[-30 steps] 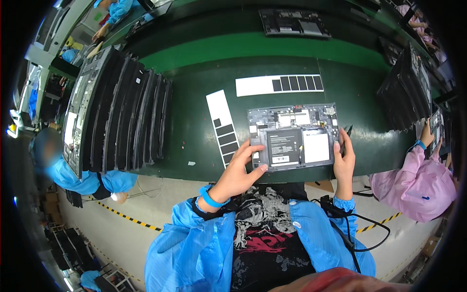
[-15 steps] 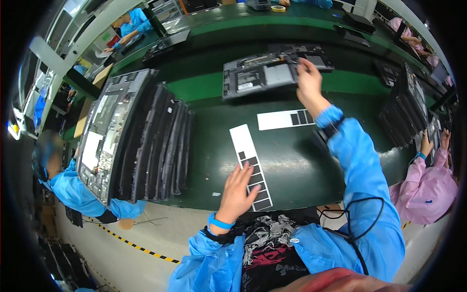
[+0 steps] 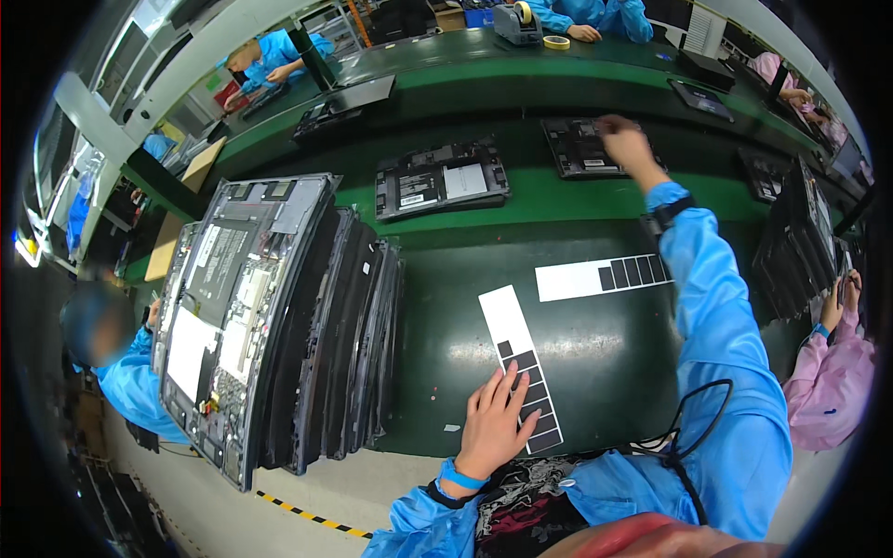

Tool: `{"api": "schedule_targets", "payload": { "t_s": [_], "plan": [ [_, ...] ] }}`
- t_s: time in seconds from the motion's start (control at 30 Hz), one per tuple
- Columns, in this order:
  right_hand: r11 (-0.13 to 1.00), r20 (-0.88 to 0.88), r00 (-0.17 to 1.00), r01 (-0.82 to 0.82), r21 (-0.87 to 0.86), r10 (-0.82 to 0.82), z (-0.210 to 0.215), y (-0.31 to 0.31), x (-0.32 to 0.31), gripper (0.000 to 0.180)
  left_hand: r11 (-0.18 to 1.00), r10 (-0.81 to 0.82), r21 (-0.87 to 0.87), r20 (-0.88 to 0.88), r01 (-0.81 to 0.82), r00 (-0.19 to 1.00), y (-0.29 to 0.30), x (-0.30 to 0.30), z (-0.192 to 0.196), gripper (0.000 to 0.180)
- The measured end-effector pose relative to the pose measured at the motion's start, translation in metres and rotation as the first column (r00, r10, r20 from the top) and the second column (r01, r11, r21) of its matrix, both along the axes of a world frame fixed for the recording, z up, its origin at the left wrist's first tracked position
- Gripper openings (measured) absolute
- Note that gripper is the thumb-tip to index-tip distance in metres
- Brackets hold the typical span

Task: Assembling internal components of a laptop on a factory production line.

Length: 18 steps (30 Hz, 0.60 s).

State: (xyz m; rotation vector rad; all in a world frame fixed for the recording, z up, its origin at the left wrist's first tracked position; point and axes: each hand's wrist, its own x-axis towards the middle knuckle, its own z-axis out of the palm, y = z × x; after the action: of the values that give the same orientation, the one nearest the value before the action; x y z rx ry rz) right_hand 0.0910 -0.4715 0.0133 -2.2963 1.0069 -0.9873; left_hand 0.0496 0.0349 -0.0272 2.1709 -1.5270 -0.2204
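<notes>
My left hand (image 3: 498, 418) lies with fingers spread on a white strip (image 3: 502, 312) that carries a column of black rectangular pads. A second such strip (image 3: 567, 282) lies crosswise farther right, beneath the reach of my right arm. My right hand (image 3: 631, 149) is at the right part of an opened laptop base (image 3: 575, 149) on the far side of the bench; its fingers are blurred, so their grip does not show. Left of it rests another opened laptop base (image 3: 442, 181), dark with a white touchpad-like panel, apart from both hands.
A tall stack of opened laptop bases (image 3: 279, 325) stands at the left bench edge. Another stack (image 3: 795, 242) is at the right. Beyond are a tape dispenser (image 3: 518, 25) and a tape roll (image 3: 556, 43). Co-workers in blue and pink sit around.
My right hand has let go of the left laptop base, which now rests on the bench, and moved to the other one. My left hand stays on the strip. The view has shifted.
</notes>
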Motion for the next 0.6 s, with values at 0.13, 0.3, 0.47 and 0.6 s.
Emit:
{"api": "schedule_targets", "payload": {
  "t_s": [0.13, 0.3, 0.47, 0.6],
  "plan": [
    [0.960, -0.178, 0.950, 0.272, 0.066, -0.257, -0.037, -0.086, -0.110, 0.051, 0.999, -0.033, 0.010, 0.049, 0.033, 0.998, -0.001, 0.001, 0.001, 0.056],
    [0.902, 0.077, 0.984, 0.116, 0.416, -0.162, -0.067, -0.068, -0.116, 0.056, 1.000, -0.023, 0.015, 0.037, 0.023, 0.999, 0.001, -0.002, -0.001, 0.056],
    [0.741, 0.488, 0.852, -0.203, 0.640, -0.188, -0.069, -0.076, -0.094, 0.045, 0.999, -0.007, -0.044, 0.020, 0.008, 1.000, 0.006, -0.009, -0.005, 0.053],
    [0.695, 0.551, 0.769, -0.202, 0.690, -0.324, -0.026, -0.061, -0.111, 0.035, 0.998, -0.026, -0.054, 0.027, 0.027, 0.999, 0.001, -0.008, -0.006, 0.053]
  ]
}}
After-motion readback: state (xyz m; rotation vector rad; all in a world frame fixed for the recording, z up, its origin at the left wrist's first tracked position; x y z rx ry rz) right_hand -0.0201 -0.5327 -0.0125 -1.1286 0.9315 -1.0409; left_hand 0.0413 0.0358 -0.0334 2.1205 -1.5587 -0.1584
